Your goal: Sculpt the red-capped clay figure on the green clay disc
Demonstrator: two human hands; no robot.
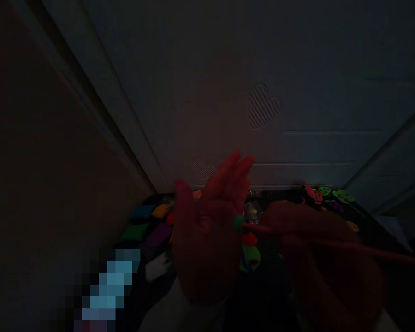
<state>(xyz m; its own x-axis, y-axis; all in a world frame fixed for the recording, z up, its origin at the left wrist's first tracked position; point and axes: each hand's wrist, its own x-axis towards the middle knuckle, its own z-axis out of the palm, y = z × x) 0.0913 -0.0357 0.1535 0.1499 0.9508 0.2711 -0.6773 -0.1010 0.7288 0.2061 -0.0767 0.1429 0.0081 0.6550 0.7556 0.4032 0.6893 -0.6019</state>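
My left hand [209,235] is raised with the palm showing and the fingers stretched out. It holds nothing. My right hand [332,249] is closed around a thin pink stick [370,251] that runs off to the right. On the stick's tip sits a small green ball [239,223], which looks like modelling clay. The ball overlaps the edge of my left palm; whether it touches cannot be told in this dim light. Below the tip lies a small clay-like piece [250,258] in light green with a red top and a blue patch.
Packets in green [135,231], purple [157,236], blue and yellow lie on the dark surface at left, near a white object [158,267]. Colourful shaped pieces [344,196] are at the far right. A pale panel with heart patterns [262,107] rises behind. A pixelated bright patch is lower left.
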